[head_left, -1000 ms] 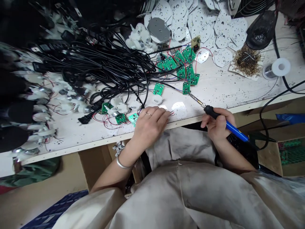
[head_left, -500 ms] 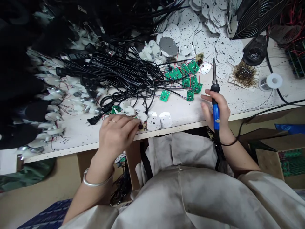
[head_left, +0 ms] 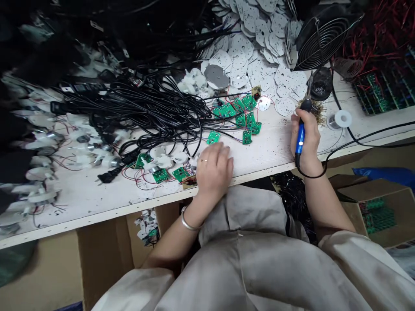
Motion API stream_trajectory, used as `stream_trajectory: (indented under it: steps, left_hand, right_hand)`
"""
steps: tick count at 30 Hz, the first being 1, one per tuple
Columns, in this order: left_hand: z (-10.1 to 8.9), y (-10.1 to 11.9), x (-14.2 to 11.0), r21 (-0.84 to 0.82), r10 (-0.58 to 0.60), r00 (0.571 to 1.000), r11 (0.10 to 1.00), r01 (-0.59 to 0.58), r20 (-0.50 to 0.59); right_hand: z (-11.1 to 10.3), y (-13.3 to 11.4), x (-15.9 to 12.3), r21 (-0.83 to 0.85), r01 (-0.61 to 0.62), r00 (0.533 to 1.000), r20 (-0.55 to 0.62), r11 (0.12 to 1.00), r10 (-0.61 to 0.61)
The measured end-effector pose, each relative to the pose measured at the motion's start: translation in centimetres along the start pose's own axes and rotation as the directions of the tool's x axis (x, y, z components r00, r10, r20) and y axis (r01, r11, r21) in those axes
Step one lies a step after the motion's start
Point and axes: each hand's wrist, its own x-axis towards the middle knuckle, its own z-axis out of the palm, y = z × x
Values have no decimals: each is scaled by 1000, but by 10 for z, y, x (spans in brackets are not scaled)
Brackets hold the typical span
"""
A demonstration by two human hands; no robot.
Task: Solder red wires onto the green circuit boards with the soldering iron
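Observation:
My right hand (head_left: 306, 134) is closed around the blue handle of a soldering iron (head_left: 301, 137), whose tip points away from me above the brass-coloured cleaning wool (head_left: 320, 113). My left hand (head_left: 214, 170) is at the front of the bench, fingers curled down with the tips hidden. It covers the spot where white plates lay; what it holds, if anything, cannot be seen. Left of it are green circuit boards (head_left: 180, 174), a tan board (head_left: 189, 182) and white plastic motor units (head_left: 160, 157) with thin red wires. Another green board (head_left: 213, 138) lies just beyond its fingers.
Black power cords (head_left: 155, 108) are heaped across the bench's middle. Wired green boards (head_left: 249, 120) cluster beyond, with piled white plates (head_left: 238, 65) behind. A solder spool (head_left: 342, 119), a fan with a wire guard (head_left: 320, 43) and an iron's cord (head_left: 366, 134) occupy the right.
My left hand has moved right, off the boards and motor units and onto the white plates' spot. My right hand has carried the soldering iron to the cleaning wool. The view has shifted right.

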Motion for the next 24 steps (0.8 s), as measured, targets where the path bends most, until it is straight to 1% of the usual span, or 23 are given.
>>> stream_trajectory:
  steps: [2, 3, 6, 7, 8, 11, 13, 16, 18, 21, 24]
  left_hand:
    - [10, -6, 5, 105, -48, 999, 993, 50, -22]
    - [12, -11, 5, 158, -46, 999, 986, 49, -22]
    - [7, -23, 3, 256, 11, 1000, 967, -8, -8]
    - [4, -27, 1, 268, 12, 1000, 963, -9, -10]
    - [1, -30, 0, 273, 0, 1000, 962, 5, -17]
    - [-6, -37, -1, 270, -82, 996, 959, 88, -34]
    - [-9, -40, 0, 269, -103, 994, 957, 108, -33]
    - [-14, -40, 4, 250, -64, 998, 966, 68, -24]
    - [-17, -39, 6, 190, -23, 1000, 981, 22, 5]
    - [-21, -40, 9, 122, 56, 997, 991, -62, 57]
    - [-22, -42, 12, 128, 102, 993, 986, -108, 58]
  right_hand:
    - [2, 6, 8, -42, 35, 999, 31, 998, -33]
    - [3, 7, 12, -64, 48, 997, 55, 997, -45]
    - [7, 8, 18, -130, 79, 985, 165, 988, -57]
    - [8, 8, 17, -148, 86, 982, 181, 985, -58]
    - [8, 8, 16, -165, 90, 981, 183, 982, -59]
    - [7, 11, 14, -226, 113, 987, 134, 968, -84]
    - [6, 12, 15, -245, 140, 984, 144, 959, -106]
    - [2, 9, 15, -224, 147, 971, 219, 964, -97]
    - [-2, 2, 8, -221, 134, 969, 235, 966, -80]
    - [-9, -12, -11, -169, 160, 974, 188, 973, -127]
    - [-13, -15, -25, -41, 202, 973, 126, 979, -195]
